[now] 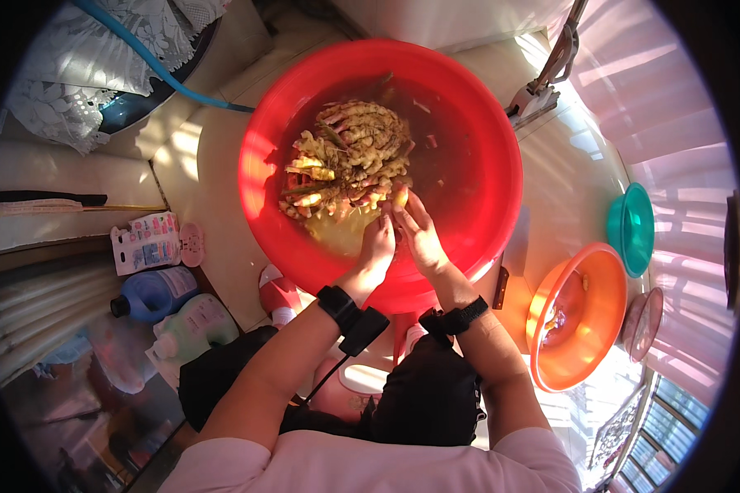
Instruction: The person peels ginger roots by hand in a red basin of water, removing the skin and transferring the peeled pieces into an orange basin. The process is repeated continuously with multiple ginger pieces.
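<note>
A large red plastic tub (468,234) of cloudy water stands before me. Inside it, a big heap of ginger root (370,135) with pinkish shoots and stem stubs lies towards the left. Over the tub's near side, both my hands meet around a small piece of ginger (401,196). My right hand (422,240) has its fingers bent around this piece, whose yellowish tip sticks up. My left hand (378,241) grips it from the other side, thumb uppermost; its other fingers are mostly hidden. Small scraps float in the water on the right.
At right are an orange basin (576,317) with small bits inside, a green basin (631,230) and a cleaver (510,252) by the tub. A blue hose (160,68) reaches the tub's left rim. Detergent bottles (160,293) stand at left. A metal stand (533,95) is behind right.
</note>
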Action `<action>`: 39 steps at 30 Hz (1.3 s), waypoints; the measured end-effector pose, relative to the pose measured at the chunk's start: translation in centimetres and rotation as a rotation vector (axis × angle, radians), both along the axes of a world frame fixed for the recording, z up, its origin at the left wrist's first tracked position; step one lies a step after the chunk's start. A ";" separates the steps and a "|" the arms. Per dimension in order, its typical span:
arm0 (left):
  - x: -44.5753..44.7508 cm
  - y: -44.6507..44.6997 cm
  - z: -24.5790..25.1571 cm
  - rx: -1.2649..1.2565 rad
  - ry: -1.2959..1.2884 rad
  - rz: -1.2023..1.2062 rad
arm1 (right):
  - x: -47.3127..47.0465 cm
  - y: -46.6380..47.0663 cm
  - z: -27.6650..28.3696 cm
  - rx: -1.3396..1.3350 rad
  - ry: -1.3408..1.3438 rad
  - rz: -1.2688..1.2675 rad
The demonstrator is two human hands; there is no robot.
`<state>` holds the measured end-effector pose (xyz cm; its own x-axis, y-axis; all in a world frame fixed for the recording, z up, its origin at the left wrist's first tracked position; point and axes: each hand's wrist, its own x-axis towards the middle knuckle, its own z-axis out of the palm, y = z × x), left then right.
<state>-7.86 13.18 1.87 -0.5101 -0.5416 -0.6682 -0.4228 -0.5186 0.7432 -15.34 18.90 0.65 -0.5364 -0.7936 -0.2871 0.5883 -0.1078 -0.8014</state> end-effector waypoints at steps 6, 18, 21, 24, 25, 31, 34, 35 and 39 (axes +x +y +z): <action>0.3 -0.7 1.5 0.411 0.076 -0.095 | -1.8 -0.9 2.2 0.509 0.691 0.122; -0.9 1.2 1.8 -0.021 0.288 0.108 | -1.4 -1.5 4.4 0.514 0.774 0.018; -0.9 0.9 2.0 -0.022 0.284 0.065 | -2.0 -1.6 4.9 0.322 0.340 0.096; 0.3 -2.1 2.1 0.423 0.255 -0.066 | -1.6 -1.0 5.2 -0.069 0.149 0.079; 0.5 -2.6 2.0 0.494 0.384 -0.133 | -1.3 -0.8 5.2 -0.092 0.216 0.072; -1.1 0.4 1.5 -0.408 0.125 -0.104 | -2.3 -1.3 4.4 0.339 0.566 -0.180; -1.8 1.2 2.5 -0.610 0.256 0.082 | -2.5 -1.2 4.4 0.226 0.307 -0.039; -1.4 0.7 2.9 -0.389 0.228 0.001 | -2.5 -1.1 4.4 0.069 0.140 -0.055; -0.4 -1.7 4.2 0.263 0.101 -0.073 | -2.0 -0.2 4.9 -0.021 0.059 0.013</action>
<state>-8.28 11.48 6.02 -0.6124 -0.3161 -0.7246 -0.3964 -0.6703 0.6274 -17.35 18.65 5.58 -0.5411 -0.8064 -0.2386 0.5421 -0.1175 -0.8321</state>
